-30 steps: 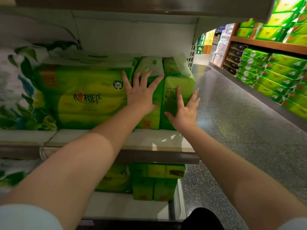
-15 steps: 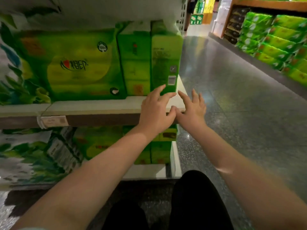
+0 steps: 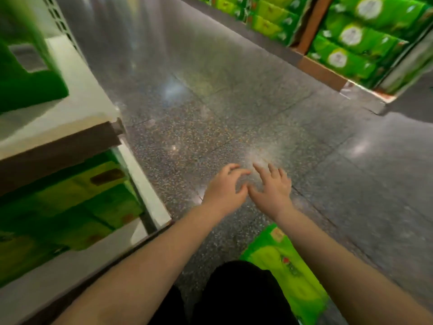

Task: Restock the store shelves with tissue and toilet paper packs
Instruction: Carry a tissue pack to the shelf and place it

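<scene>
My left hand (image 3: 223, 188) and my right hand (image 3: 273, 188) hover side by side over the speckled floor, fingers loosely spread, both empty. A green tissue pack (image 3: 290, 275) lies on the floor below my right forearm, partly hidden by my dark trouser leg. On the left, the white shelf (image 3: 77, 109) carries a green pack (image 3: 25, 87) at its back. The shelf below holds more green packs (image 3: 77, 202). The view is blurred.
Across the aisle at upper right, a wooden-edged display (image 3: 321, 71) is stacked with several green packs (image 3: 351, 43). Grey terrazzo floor (image 3: 210, 102) stretches between the two shelf units. My dark-clad knee (image 3: 236, 294) fills the bottom centre.
My hands left the packs on the shelf and came down and right, off the shelf edge, over the floor. My view swung right and down, revealing a pack on the floor.
</scene>
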